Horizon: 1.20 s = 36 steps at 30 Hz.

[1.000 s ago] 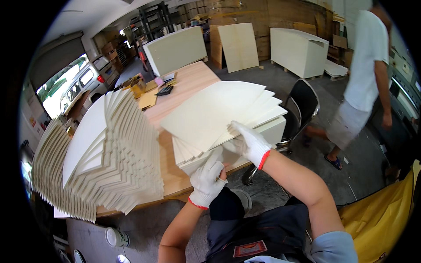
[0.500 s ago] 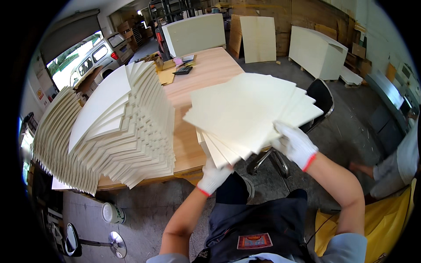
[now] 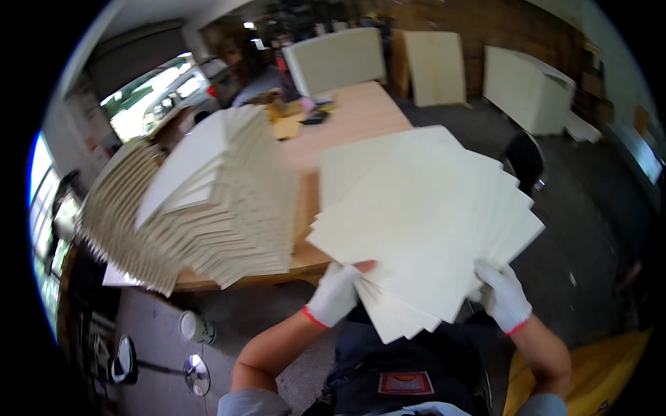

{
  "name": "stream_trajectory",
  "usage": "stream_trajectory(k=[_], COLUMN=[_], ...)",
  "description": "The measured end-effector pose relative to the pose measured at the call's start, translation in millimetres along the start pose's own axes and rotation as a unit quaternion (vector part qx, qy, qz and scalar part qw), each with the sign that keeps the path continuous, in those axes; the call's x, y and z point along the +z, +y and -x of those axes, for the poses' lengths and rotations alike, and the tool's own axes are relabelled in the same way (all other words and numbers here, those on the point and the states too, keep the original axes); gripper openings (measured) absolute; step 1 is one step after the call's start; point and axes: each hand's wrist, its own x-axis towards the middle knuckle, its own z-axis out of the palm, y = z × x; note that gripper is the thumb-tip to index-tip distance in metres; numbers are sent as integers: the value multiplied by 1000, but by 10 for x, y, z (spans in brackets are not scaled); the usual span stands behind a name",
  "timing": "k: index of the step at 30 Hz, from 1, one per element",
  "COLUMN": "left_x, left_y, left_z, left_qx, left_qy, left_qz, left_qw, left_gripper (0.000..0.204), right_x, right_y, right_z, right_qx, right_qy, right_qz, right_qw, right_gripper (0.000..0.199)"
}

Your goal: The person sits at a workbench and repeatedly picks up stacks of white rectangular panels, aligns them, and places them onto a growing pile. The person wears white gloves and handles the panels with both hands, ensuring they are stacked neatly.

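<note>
Between my gloved hands is a fanned stack of cream-white sheets, held in front of my body over the near edge of the table. My left hand grips its lower left edge, thumb on top and fingers hidden underneath. On the lower right edge, my right hand is closed with the thumb on top. Both hands wear white knit gloves with red cuffs; the left thumb tip shows bare. To the left on the table stands a tall pile of similar sheets, layered at alternating angles.
A second wavy pile stands farther left on the wooden table. Small items and a dark calculator-like object lie toward the back. A black chair is at the right, a white bucket on the floor, yellow cloth lower right.
The fanned stack has come down and nearer to my body, turning flatter toward me. Both hands moved lower, and the right shifted a little right. The view has swung, blurring the background.
</note>
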Motion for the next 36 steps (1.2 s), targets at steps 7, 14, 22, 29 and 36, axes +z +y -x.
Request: stream_trajectory(k=[7,14,22,29,36], left_x=[193,-256,-708,-2090,-1108], left_y=[500,1620,2868,3115,2902], left_z=[597,839,676,577,521], left_qx=[137,473,522,366,368], left_qy=[169,164,277,330,302], left_qz=[-213,8,18,-368,99], left_qw=[952,865,807,789,874], left_gripper=[50,49,35,27,20], right_x=[416,2407,4236,4313,2496], right_y=[-48,-773,-623,-496,-612], right_z=[-47,-659,-1478,-1770,-1323], right_qx=[-84,-57,-95,51,18], right_qy=[-98,-308,-451,-394,-401], right_qz=[15,-52,95,118,114], right_qw=[992,948,882,910,909], right_gripper=[39,50,48,46,51])
